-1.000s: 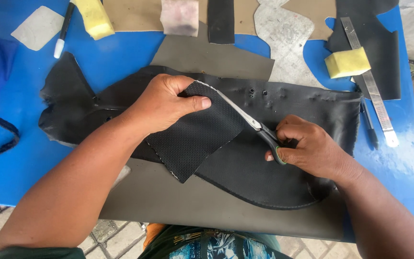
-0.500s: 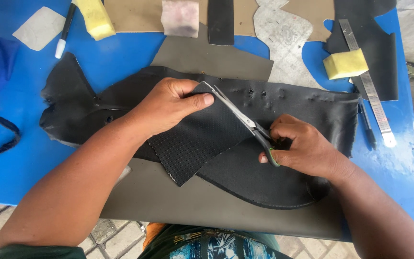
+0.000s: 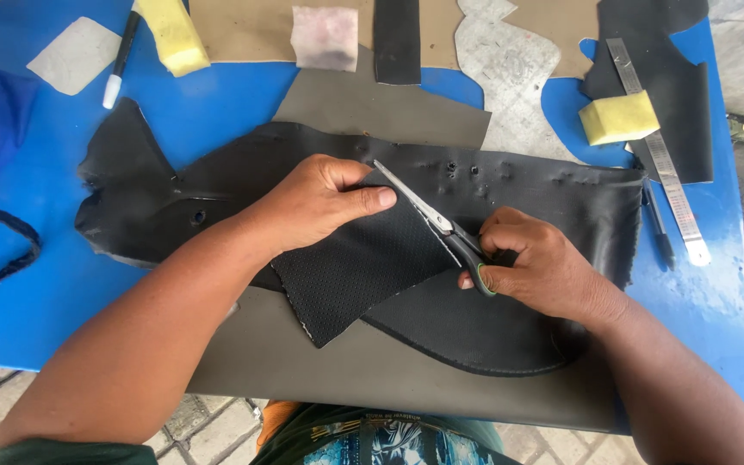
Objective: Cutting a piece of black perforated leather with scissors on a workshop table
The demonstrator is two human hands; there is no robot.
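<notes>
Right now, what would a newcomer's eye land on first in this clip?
At the centre, the right hand works scissors along a perforated black sheet, which the left hand pinches at its edge. Both lie over a large black leather piece on the blue table. Two yellow sponges and a metal ruler sit towards the far edge.

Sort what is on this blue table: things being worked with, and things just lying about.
In use: scissors in right hand; black perforated sheet under left hand.
Lying about: yellow sponges, metal ruler, white marker, pink pad, grey cut-out.
</notes>
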